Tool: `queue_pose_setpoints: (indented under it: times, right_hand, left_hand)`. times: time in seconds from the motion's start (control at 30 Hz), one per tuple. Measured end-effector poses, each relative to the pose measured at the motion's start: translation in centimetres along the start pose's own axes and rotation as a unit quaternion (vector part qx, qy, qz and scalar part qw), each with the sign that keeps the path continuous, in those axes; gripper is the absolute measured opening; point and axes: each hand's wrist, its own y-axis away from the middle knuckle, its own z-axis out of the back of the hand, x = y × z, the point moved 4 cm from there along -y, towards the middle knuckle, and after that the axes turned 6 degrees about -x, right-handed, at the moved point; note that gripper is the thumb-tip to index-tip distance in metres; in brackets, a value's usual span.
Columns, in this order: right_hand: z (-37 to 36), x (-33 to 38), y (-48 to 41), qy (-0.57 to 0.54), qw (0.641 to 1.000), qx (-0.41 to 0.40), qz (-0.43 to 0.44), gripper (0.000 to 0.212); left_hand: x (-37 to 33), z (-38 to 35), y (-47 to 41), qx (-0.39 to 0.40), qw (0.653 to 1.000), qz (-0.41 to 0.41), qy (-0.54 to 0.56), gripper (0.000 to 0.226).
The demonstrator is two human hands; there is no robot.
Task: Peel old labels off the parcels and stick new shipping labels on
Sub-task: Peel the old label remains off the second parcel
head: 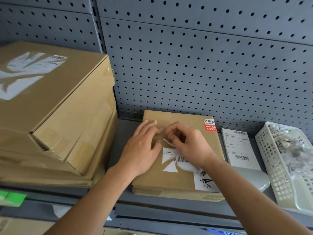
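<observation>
- Cardboard, brown and taped: the small parcel lies flat on the grey shelf, between a box stack and a loose label sheet
- A handwritten white sticker sits at its near right corner, partly covered by the right forearm
- The old label is mid-lid, torn to ragged white scraps around a barcode
- The left hand lies flat with straight fingers, pressing the lid just beside that label
- The right hand curls its fingers to pinch a lifted white strip of it; the fingertips are hidden, so how much paper they grip is unclear
- Best done by pulling low and slow along the lid, with the flat hand kept close to the tear line so the paper does not shred
- The new shipping label lies right of the parcel, its print too small to read
- The white basket of paper scraps is cut off by the frame
- The stack of larger boxes is blurred, and the pegboard stands behind
</observation>
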Motion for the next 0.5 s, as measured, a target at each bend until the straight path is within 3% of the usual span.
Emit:
queue_pose_setpoints:
  times: [0.5]
  right_hand:
    - [-0.55, -0.15, -0.04, 0.02, 1.0, 0.018, 0.0, 0.027]
  left_hand:
    - [0.11, -0.1, -0.03, 0.003, 1.0, 0.001, -0.005, 0.036]
